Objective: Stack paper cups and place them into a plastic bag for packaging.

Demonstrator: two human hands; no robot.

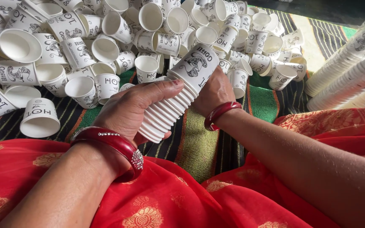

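I hold a tilted stack of paper cups [175, 99] in both hands. My left hand [134, 107] wraps around its lower part, thumb lying across the rims, and my right hand [216, 90] grips the upper end from behind. A red bangle [115, 143] sits on my left wrist, another red bangle [220, 113] on my right. Beyond my fingers lies a heap of loose cups [106, 38] on a striped cloth [199, 143]. Off past my right hand lie wrapped sleeves of cups [351, 71]. Red fabric [170, 198] covers my lap beneath my arms.
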